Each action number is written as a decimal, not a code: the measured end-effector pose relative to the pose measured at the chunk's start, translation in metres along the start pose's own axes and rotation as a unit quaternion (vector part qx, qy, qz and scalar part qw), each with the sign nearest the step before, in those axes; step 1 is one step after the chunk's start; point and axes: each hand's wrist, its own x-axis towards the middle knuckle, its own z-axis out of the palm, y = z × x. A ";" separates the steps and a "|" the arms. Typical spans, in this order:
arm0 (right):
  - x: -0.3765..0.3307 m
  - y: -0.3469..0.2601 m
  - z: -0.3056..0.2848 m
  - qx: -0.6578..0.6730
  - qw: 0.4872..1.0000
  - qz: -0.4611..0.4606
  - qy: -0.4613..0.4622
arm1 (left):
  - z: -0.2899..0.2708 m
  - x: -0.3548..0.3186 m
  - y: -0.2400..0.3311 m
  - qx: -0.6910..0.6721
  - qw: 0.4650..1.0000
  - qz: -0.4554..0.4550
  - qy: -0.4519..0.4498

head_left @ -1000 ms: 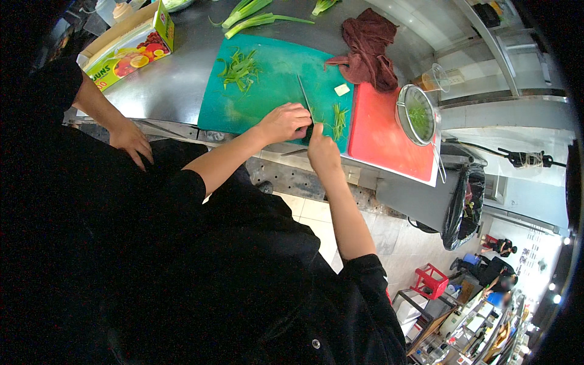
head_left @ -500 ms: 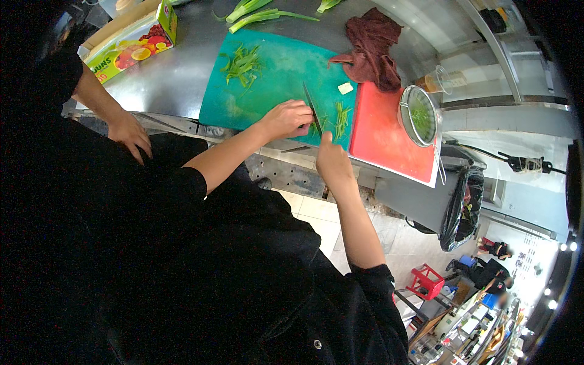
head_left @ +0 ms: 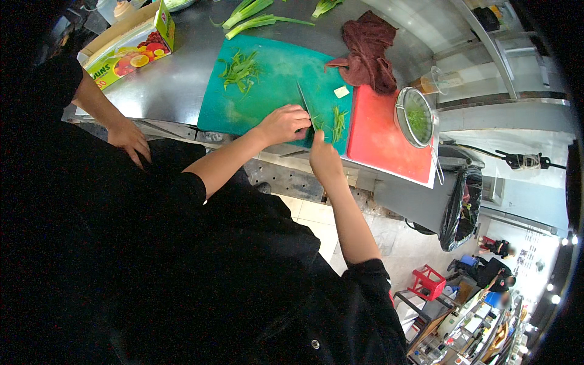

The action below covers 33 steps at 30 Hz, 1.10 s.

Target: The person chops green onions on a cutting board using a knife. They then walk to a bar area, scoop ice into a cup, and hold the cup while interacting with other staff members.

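Fingers (head_left: 298,114) curled and pressed together, your left hand (head_left: 281,126) sits at the near edge of the green board (head_left: 277,79); whether they pinch anything cannot be told. The fingers of your right hand (head_left: 325,155) wrap the handle of the knife (head_left: 304,99), its blade over the board's near right part, just beside your left fingertips. Cut greens (head_left: 339,123) lie by the board's right edge, a pile (head_left: 241,70) at its far left, a pale block (head_left: 341,92) at its far right. The red board (head_left: 380,137) adjoins it on the right; a towel (head_left: 368,52) reaches its far right corner. Scallions (head_left: 261,23) lie beyond it, a sieve (head_left: 413,98) of greens well to its right, a box (head_left: 140,56) to its left.
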 end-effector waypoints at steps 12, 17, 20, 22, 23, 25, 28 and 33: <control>0.018 0.015 0.035 -0.019 0.999 -0.013 0.027 | 0.000 0.001 0.000 0.002 1.000 -0.002 0.004; 0.030 0.032 0.046 0.045 0.998 -0.009 0.037 | -0.002 0.001 0.003 0.001 1.000 -0.006 0.015; 0.027 0.055 0.039 0.117 0.991 -0.038 0.043 | -0.004 0.001 0.004 0.002 1.000 0.003 0.025; 0.030 0.066 0.034 0.138 0.986 -0.040 0.081 | -0.005 0.002 0.005 0.009 1.000 -0.016 0.010; 0.032 0.071 0.031 0.139 0.985 -0.033 0.100 | -0.006 0.002 0.006 0.016 1.000 -0.019 0.006; 0.036 0.076 0.028 0.149 0.982 -0.018 0.117 | -0.006 0.002 0.007 0.018 0.999 -0.027 -0.001; 0.035 0.076 0.026 0.168 0.978 -0.014 0.124 | -0.005 0.003 0.007 0.018 0.999 -0.040 0.004; 0.006 0.070 0.021 0.196 0.958 -0.007 0.209 | -0.006 0.002 -0.004 0.051 0.993 -0.092 0.058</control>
